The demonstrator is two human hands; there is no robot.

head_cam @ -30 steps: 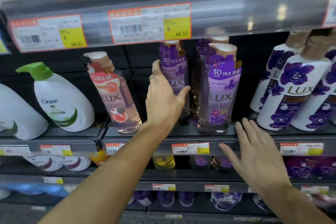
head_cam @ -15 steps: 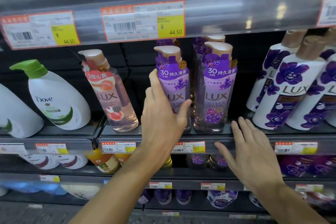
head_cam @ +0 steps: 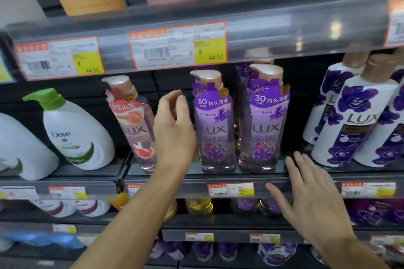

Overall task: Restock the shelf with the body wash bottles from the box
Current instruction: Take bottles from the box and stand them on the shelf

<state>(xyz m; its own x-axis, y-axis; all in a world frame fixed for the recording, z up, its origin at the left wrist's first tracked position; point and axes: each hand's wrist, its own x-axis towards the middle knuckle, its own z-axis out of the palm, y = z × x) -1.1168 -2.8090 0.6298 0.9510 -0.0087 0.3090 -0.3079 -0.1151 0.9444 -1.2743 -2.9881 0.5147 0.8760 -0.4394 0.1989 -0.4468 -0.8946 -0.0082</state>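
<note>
The left hand (head_cam: 175, 129) hovers just to the left of a purple Lux body wash bottle (head_cam: 215, 124), fingers loosely curled and gripping nothing; whether the edge of the palm grazes the bottle is hard to tell through the blur. That bottle stands upright at the front lip of the shelf (head_cam: 273, 183), label facing out, which looks like the point of the placement: a faced row that shoppers can read. Immediately beyond it, on the side away from the left hand, a second purple Lux bottle (head_cam: 265, 120) stands flush with it, with more of the same kind behind. The right hand (head_cam: 312, 199) is spread flat, fingers straight, low in front of the shelf edge and below that second bottle, holding nothing; it seems poised to steady the row. On the far side of the left hand a pink Lux bottle (head_cam: 135, 124) leans, then a Dove pump bottle (head_cam: 74, 133). The box is out of view.
</note>
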